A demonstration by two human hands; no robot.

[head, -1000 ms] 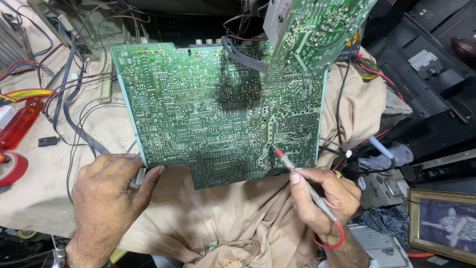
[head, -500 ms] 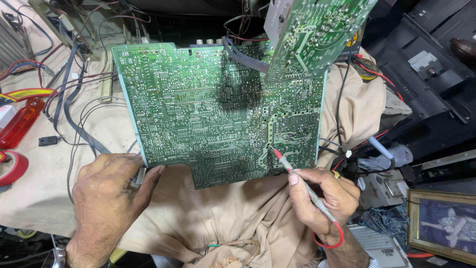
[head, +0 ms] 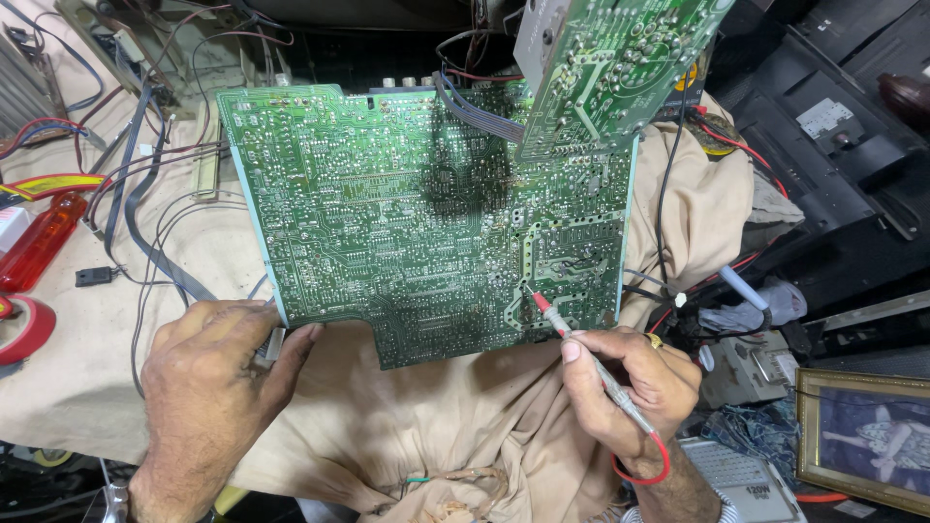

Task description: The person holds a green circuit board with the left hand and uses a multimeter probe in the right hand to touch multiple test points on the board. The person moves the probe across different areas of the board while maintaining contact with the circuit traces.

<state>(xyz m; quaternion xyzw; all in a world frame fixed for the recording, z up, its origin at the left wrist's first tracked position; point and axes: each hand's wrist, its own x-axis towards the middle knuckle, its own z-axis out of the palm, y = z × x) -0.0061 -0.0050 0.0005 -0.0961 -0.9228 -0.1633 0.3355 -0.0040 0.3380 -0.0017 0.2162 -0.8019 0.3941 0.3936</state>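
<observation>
On the beige cloth, the left hand (head: 208,387) clamped the large green circuit board's (head: 407,223) corner; the right hand's (head: 635,383) fingers pinched a red-tipped probe (head: 557,320) touching it.

circuit board (head: 426,213) on cloth (head: 426,426) | smaller board (head: 610,68) behind-right | tape roll (head: 24,329) far left

This is an electronics repair workshop: a large green circuit board (head: 426,213) lies solder side up on a cloth-covered table (head: 77,387), a second board (head: 610,68) hangs above it, loose wires (head: 145,203) trail about, and dismantled black casing (head: 833,145) sits alongside with red tape (head: 24,329)
</observation>
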